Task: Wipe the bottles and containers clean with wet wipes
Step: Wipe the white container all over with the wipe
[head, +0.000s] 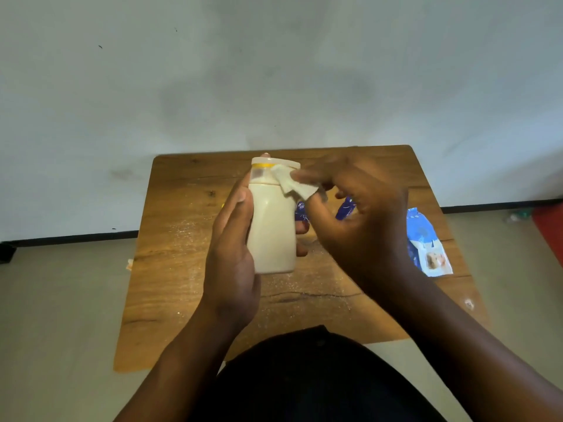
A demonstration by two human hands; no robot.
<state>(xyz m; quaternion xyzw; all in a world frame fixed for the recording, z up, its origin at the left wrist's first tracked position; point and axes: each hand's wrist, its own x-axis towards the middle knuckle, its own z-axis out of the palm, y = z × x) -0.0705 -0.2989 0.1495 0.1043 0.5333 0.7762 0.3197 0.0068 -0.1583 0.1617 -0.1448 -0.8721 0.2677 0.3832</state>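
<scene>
- A cream-white bottle (272, 226) with a yellow ring under its white cap is held upright above the middle of the wooden table (170, 239).
- The bottle is gripped by the left hand (234, 254): the thumb is laid along its left side and the fingers are curled round behind, their tips seen at its right edge.
- A folded wet wipe (294, 184) is pressed against the bottle's neck, just below the cap, on its right side.
- The wipe is pinched by the fingers of the right hand (359, 214), which is held just to the right of the bottle.
- A blue bottle (344, 208) is partly seen behind the right hand, to the right of the white bottle; its shape cannot be told.
- A blue and white wipes packet (426, 242) is laid flat on the table, well to the right of the bottle, near the table's right edge.
- Fine pale specks are scattered over the tabletop below the bottle.
</scene>
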